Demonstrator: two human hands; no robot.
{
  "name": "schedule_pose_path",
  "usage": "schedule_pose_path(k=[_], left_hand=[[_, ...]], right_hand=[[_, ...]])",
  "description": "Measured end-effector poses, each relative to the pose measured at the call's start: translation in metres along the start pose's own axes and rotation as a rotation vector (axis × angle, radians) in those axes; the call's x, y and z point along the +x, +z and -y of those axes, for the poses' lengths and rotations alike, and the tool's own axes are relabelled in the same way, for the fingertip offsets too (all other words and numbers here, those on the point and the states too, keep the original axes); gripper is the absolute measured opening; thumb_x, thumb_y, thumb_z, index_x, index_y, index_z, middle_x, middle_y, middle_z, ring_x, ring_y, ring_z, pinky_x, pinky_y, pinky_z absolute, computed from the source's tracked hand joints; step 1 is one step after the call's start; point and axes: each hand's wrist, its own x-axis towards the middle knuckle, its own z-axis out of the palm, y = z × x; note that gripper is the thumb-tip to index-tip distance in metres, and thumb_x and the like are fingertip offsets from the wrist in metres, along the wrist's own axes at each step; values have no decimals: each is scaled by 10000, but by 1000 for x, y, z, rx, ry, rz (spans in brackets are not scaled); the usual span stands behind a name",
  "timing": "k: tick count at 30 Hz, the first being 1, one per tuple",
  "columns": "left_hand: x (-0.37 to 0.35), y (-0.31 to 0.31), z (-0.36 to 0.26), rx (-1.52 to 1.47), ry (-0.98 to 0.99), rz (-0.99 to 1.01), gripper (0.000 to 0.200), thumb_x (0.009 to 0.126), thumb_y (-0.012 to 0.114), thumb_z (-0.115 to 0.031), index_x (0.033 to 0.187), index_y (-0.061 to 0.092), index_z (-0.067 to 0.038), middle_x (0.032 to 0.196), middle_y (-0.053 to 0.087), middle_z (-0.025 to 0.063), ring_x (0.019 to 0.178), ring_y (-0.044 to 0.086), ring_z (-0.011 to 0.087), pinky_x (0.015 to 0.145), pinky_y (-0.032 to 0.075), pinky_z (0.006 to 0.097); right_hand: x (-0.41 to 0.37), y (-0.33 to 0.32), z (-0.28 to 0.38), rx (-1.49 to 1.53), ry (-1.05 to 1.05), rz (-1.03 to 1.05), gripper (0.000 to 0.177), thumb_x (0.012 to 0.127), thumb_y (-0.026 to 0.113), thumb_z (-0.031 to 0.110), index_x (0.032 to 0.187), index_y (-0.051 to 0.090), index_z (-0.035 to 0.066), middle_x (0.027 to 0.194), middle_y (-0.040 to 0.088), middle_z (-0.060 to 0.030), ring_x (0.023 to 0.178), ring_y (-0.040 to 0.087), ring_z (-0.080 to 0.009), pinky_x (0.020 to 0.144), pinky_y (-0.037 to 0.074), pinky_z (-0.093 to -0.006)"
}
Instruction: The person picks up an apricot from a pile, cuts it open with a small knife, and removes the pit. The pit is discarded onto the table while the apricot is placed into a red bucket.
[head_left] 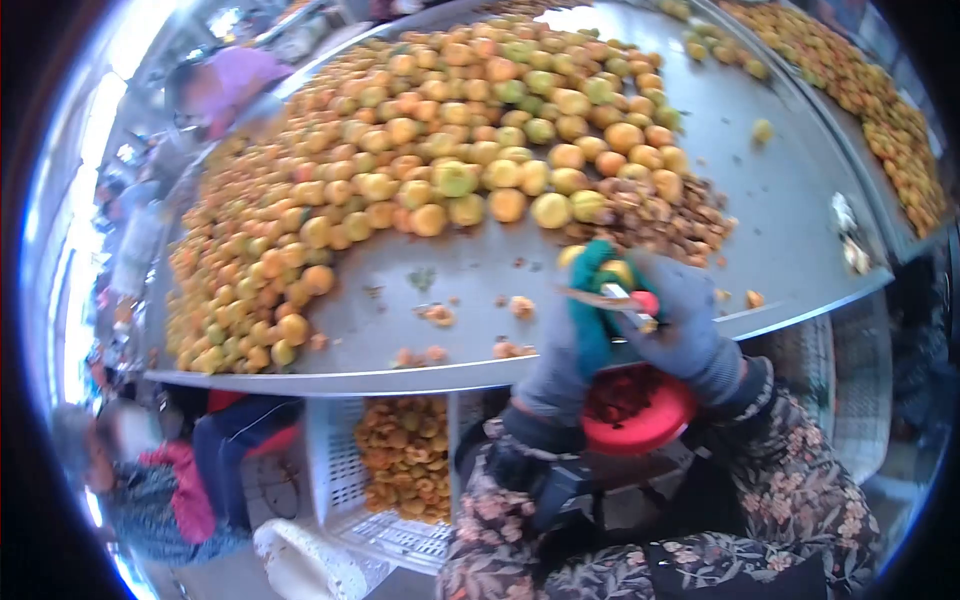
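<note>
Close together at the table's front edge are my left hand (588, 320), in a grey glove with teal fingers, and my right hand (685, 315), in a grey glove. My left fingers are closed around a yellow apricot (617, 272). My right hand is closed on a small metal tool (618, 296) with a pinkish-red part; its exact kind is blurred. The tool lies across the front of my left hand. Below both hands, a red bowl (640, 440) contains dark bits. A large heap of apricots (450, 180) covers the metal table (430, 265) beyond.
A pile of brownish pits or scraps (690, 215) lies beside the heap. Beneath the table edge stands a white crate (340, 450) of halved apricots (405, 460). People sit at left, one in a purple top (235, 80). A crumpled shiny wrapper (850, 235) is on the right.
</note>
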Motion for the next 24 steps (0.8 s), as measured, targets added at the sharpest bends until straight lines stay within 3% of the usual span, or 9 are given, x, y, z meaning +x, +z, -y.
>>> schedule_pose_path(k=[1,2,6,8,11,14,16,19,24], left_hand=[[3,-20,2,18,-55,219,419,929,476,-396,1228,491,-102,1039,568,122,864,609,256,752,541,377],[1,-21,5,86,199,348,469,921,506,-391,1270,443,-83,1099,548,121,908,599,238,765,539,376],[10,-14,-20,443,318,302,634,788,731,-251,1286,405,-33,1102,551,105,982,569,216,834,503,348],[0,-7,-22,296,117,265,632,788,728,-275,1266,412,-9,1107,549,99,999,558,204,864,469,323],[4,-13,-25,908,397,218,550,904,547,-345,1267,391,38,1059,583,119,924,593,186,800,483,309],[1,-6,-18,921,552,44,490,928,508,-303,1264,394,35,1020,565,99,887,567,168,782,477,303],[12,-14,-9,919,546,45,464,926,504,-250,1273,384,34,980,542,86,864,547,167,770,469,301],[16,-4,-13,1264,988,-117,504,798,661,-254,1166,477,35,857,560,156,697,580,315,584,442,385],[16,3,-23,1484,1018,-113,465,811,638,-218,1168,477,33,833,554,159,673,570,315,569,434,395]], right_hand=[[1,0,-2,5,-27,15,461,697,702,197,1082,552,-7,795,596,-162,712,616,-355,613,486,-389],[2,0,-4,-30,-4,22,461,697,702,197,1082,552,-7,795,596,-162,712,616,-355,613,486,-389],[12,-12,-10,-12,-160,135,541,740,666,303,1161,506,3,813,569,-146,687,602,-304,581,465,-396],[13,-12,-7,-55,-143,167,587,727,674,261,1219,481,6,823,567,-155,695,599,-317,586,465,-404],[12,7,-8,237,-55,-40,482,748,664,167,1179,505,22,844,594,-158,737,604,-354,614,472,-401],[7,15,-3,387,109,-118,374,773,639,132,1106,522,10,816,596,-165,741,591,-377,628,476,-378],[8,17,3,546,266,-76,272,786,613,79,1031,530,-6,773,582,-171,704,612,-304,622,471,-341],[6,26,0,689,297,-228,232,812,589,45,1029,540,-20,775,598,-162,723,590,-118,634,473,-296],[8,25,4,1011,473,-317,226,879,585,94,1082,585,-4,808,616,-12,723,528,-57,628,456,-236]])
